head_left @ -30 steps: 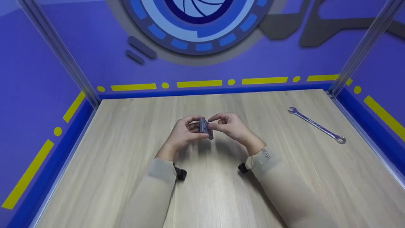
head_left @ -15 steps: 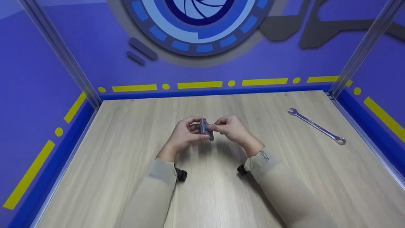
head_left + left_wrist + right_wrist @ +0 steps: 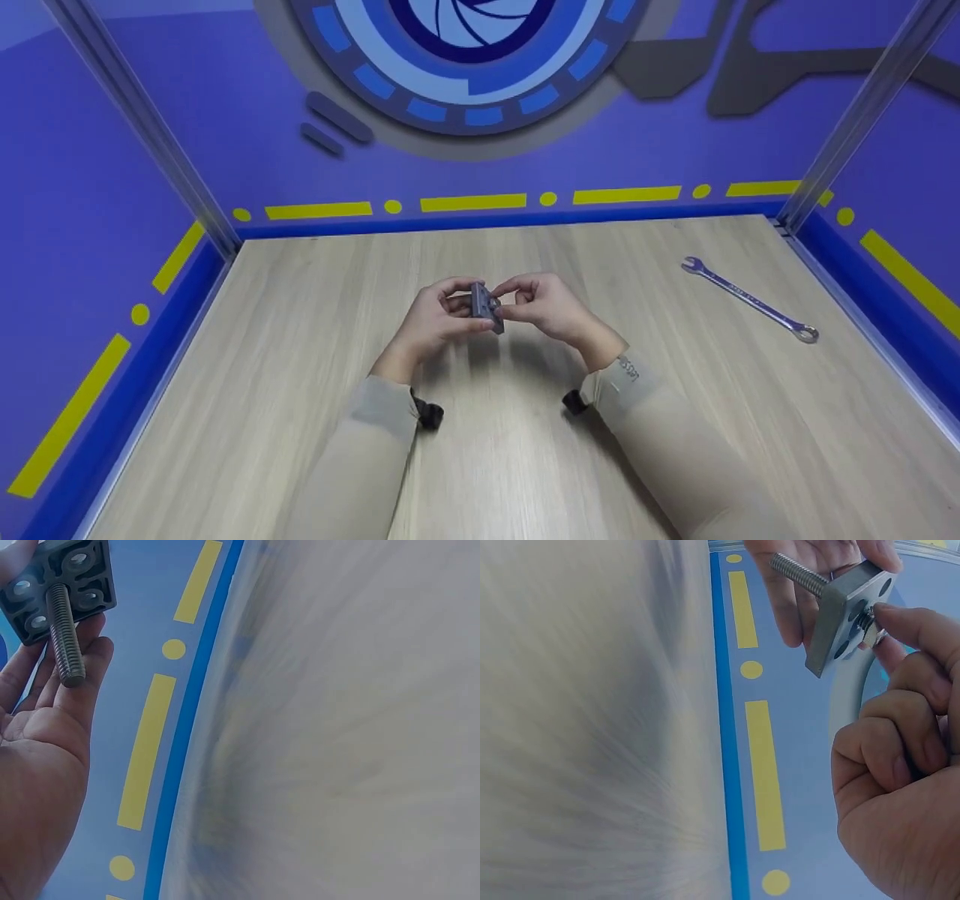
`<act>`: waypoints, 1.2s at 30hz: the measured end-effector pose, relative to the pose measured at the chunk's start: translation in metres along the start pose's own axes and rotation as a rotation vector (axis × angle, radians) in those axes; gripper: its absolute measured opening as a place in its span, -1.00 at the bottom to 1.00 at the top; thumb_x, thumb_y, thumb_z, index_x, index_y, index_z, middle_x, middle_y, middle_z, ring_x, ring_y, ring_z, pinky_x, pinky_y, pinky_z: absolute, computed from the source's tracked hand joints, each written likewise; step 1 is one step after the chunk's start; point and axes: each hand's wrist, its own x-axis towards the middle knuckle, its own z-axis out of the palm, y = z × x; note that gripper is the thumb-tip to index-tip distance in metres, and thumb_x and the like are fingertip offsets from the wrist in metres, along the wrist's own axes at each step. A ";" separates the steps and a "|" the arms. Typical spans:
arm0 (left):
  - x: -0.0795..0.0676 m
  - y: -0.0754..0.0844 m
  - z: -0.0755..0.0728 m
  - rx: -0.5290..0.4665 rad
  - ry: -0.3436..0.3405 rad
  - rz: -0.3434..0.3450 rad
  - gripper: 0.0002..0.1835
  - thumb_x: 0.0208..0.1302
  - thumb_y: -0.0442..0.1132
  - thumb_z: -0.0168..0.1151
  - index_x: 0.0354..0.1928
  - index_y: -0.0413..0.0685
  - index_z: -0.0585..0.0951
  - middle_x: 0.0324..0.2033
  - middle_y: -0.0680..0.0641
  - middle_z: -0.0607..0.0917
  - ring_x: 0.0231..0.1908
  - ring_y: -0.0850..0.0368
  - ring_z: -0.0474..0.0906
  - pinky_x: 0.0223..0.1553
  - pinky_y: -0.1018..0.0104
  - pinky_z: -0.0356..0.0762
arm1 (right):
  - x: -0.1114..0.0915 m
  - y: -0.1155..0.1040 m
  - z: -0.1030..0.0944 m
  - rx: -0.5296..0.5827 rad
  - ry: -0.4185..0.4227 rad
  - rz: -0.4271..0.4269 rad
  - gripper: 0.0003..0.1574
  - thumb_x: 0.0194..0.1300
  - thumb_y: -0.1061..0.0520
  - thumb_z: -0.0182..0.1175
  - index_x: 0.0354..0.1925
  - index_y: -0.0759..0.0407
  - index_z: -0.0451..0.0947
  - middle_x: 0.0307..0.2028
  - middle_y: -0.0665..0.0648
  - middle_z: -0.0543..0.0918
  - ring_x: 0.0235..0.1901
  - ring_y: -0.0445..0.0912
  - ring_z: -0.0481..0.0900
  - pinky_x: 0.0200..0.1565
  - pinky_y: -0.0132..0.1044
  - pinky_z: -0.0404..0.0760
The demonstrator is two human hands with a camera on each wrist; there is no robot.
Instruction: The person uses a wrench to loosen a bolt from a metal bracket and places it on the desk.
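A grey square metal plate (image 3: pixel 480 301) with a hole near each corner is held up over the table by its edges in my left hand (image 3: pixel 435 315). Through its middle runs a long threaded bolt (image 3: pixel 66 637), whose bare end points back toward the left palm. On the opposite face, a shiny hex head (image 3: pixel 872 633) sits with a short bit of thread showing beside it. My right hand (image 3: pixel 551 309) has its index fingertip and thumb at this hex head, pinching it; its other fingers are curled into the palm in the right wrist view.
A combination wrench (image 3: pixel 750 298) lies slantwise on the wooden table (image 3: pixel 300 390), to the right. Blue printed panels (image 3: pixel 187 135) close off the back and sides, with metal posts (image 3: pixel 862 112) at the corners.
My right index finger curled in against the thumb, then spread out again around the hex head. My left hand keeps its hold on the plate, which has barely shifted.
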 end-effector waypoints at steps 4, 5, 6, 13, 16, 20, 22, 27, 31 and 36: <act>0.001 -0.002 -0.001 -0.011 -0.004 0.010 -0.19 0.22 -0.49 0.68 0.51 -0.31 0.57 0.40 -0.31 0.72 0.30 -0.05 0.81 0.24 0.28 0.85 | -0.001 -0.001 0.001 0.001 -0.020 -0.028 -0.62 0.38 0.30 0.44 0.14 0.26 0.85 -0.65 -0.19 0.34 -0.62 -0.29 0.23 -0.54 -0.46 0.16; 0.001 -0.002 -0.001 -0.011 -0.006 0.011 -0.19 0.22 -0.49 0.67 0.52 -0.31 0.56 0.40 -0.31 0.72 0.30 -0.06 0.81 0.24 0.28 0.85 | -0.001 -0.001 0.001 -0.002 -0.023 -0.034 -0.62 0.38 0.31 0.43 0.14 0.26 0.85 -0.66 -0.19 0.33 -0.62 -0.29 0.22 -0.54 -0.46 0.16; 0.001 -0.002 -0.001 -0.012 -0.005 0.013 -0.19 0.22 -0.49 0.68 0.51 -0.32 0.56 0.40 -0.31 0.72 0.30 -0.06 0.81 0.24 0.28 0.85 | -0.001 -0.001 0.000 -0.005 -0.024 -0.039 -0.62 0.38 0.31 0.43 0.14 0.25 0.85 -0.66 -0.20 0.33 -0.62 -0.29 0.22 -0.54 -0.46 0.17; 0.001 0.000 -0.001 -0.017 -0.015 0.005 -0.17 0.23 -0.49 0.67 0.54 -0.32 0.54 0.39 -0.33 0.73 0.29 -0.03 0.81 0.23 0.27 0.85 | 0.001 0.000 0.000 0.032 -0.001 0.007 -0.61 0.43 0.16 0.51 0.17 0.22 0.84 -0.63 -0.18 0.37 -0.58 -0.26 0.24 -0.50 -0.42 0.19; 0.000 0.001 -0.001 -0.012 -0.013 0.004 -0.18 0.22 -0.48 0.68 0.53 -0.26 0.56 0.39 -0.32 0.73 0.31 -0.03 0.80 0.24 0.27 0.85 | 0.001 0.001 0.001 0.012 0.039 0.041 -0.66 0.49 0.02 0.52 0.06 0.22 0.87 -0.56 -0.16 0.49 -0.48 -0.20 0.33 -0.40 -0.36 0.28; -0.001 0.002 0.000 0.001 -0.007 0.003 -0.20 0.22 -0.46 0.69 0.51 -0.19 0.59 0.40 -0.29 0.73 0.35 -0.08 0.78 0.28 0.24 0.84 | 0.001 0.001 0.002 -0.051 0.075 0.080 -0.63 0.50 -0.10 0.51 -0.16 0.20 0.91 -0.54 -0.15 0.54 -0.43 -0.15 0.38 -0.38 -0.33 0.32; -0.001 0.002 0.000 0.006 -0.003 0.001 -0.19 0.22 -0.45 0.70 0.51 -0.19 0.59 0.39 -0.28 0.74 0.36 -0.09 0.78 0.29 0.23 0.83 | 0.001 0.000 0.002 -0.070 0.080 0.096 -0.60 0.49 -0.13 0.52 -0.23 0.19 0.91 -0.56 -0.15 0.48 -0.46 -0.15 0.35 -0.42 -0.33 0.29; 0.000 0.002 0.000 0.008 -0.004 -0.002 -0.17 0.21 -0.45 0.70 0.53 -0.26 0.56 0.35 -0.28 0.78 0.33 -0.06 0.79 0.26 0.25 0.84 | 0.001 0.000 0.002 -0.093 0.079 0.110 -0.58 0.48 -0.16 0.53 -0.28 0.17 0.91 -0.56 -0.15 0.51 -0.45 -0.13 0.38 -0.41 -0.32 0.33; 0.000 0.001 0.000 0.011 -0.004 -0.002 -0.18 0.21 -0.45 0.70 0.51 -0.26 0.58 0.32 -0.29 0.79 0.29 -0.02 0.81 0.23 0.27 0.85 | 0.001 0.000 0.002 -0.077 0.070 0.105 -0.64 0.46 -0.11 0.55 -0.22 0.17 0.93 -0.54 -0.14 0.57 -0.43 -0.14 0.40 -0.38 -0.33 0.34; 0.001 0.000 0.000 0.014 0.009 -0.009 -0.19 0.19 -0.47 0.70 0.50 -0.24 0.60 0.31 -0.30 0.79 0.26 0.00 0.82 0.23 0.28 0.85 | 0.000 0.000 0.001 -0.030 0.046 0.078 -0.72 0.41 0.03 0.58 -0.09 0.23 0.91 -0.53 -0.15 0.57 -0.43 -0.18 0.39 -0.38 -0.37 0.32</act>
